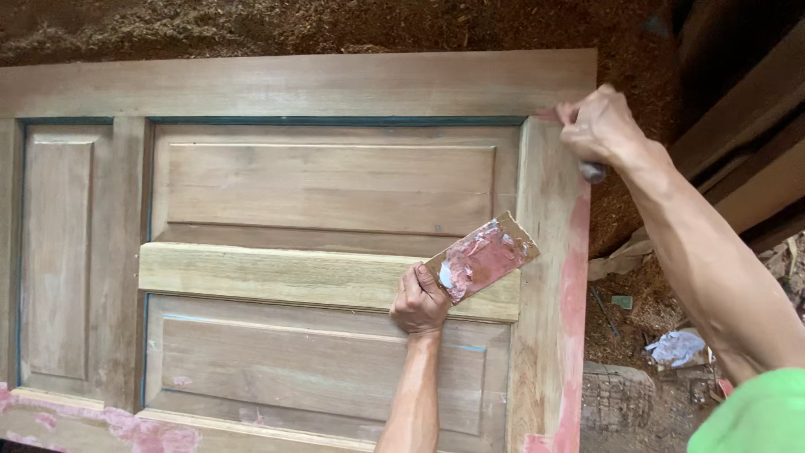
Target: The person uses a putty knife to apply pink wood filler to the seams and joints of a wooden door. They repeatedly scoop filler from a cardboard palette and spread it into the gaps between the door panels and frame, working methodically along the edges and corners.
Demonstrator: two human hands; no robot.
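A panelled wooden door (293,84) lies flat and fills most of the view. Pink filler is smeared along its right stile and its lower left rail. My left hand (419,300) rests on the door's middle rail and holds a small flat board (480,257) smeared with pink and whitish filler. My right hand (597,126) is at the door's upper right corner, closed on a putty tool (592,172); only the tool's grey handle end shows below my fist. Its blade is hidden where it meets the wood joint.
Sawdust-covered ground (335,25) lies beyond the door's far edge. Dark wooden planks (746,143) lean at the right. Scraps and crumpled white paper (677,347) lie on the dirt at the lower right, beside a woven round object (616,398).
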